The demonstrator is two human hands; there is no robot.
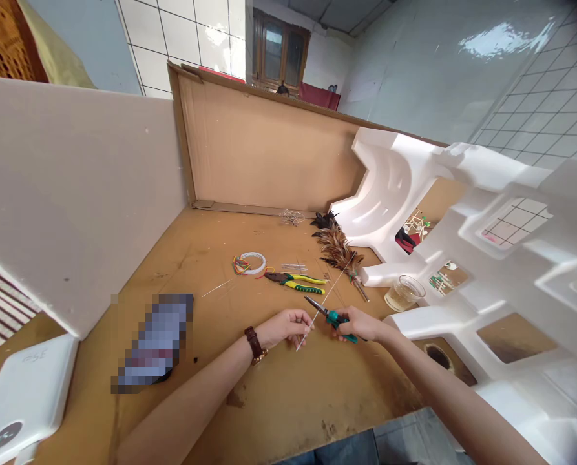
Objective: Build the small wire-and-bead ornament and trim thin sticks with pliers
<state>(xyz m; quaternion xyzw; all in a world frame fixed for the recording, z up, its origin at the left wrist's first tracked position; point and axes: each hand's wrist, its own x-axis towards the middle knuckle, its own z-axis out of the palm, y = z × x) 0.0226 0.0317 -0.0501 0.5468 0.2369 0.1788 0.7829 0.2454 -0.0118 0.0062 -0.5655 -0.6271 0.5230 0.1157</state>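
Between the fingers of my left hand (292, 327) is a thin pale wire (337, 280), slanting up and to the right. My right hand (356, 323) is wrapped round the green handles of a pair of scissors (334, 318). Their dark blades point up-left and lie at the wire, just right of my left fingers; whether they touch it I cannot tell. Beyond my hands lie yellow-green pliers (302, 282), several short wire pieces (294, 267) and a white ring (253, 263) with coloured threads. A brown feather bundle (339, 245) rests farther right.
White moulded foam (385, 174) stands along the right, with a clear glass of liquid (404, 292) beside it. Cardboard (269, 135) walls the back. A tangle of wire (292, 217) lies near it. At left are a blurred-out object (157, 339) and a white device (31, 394).
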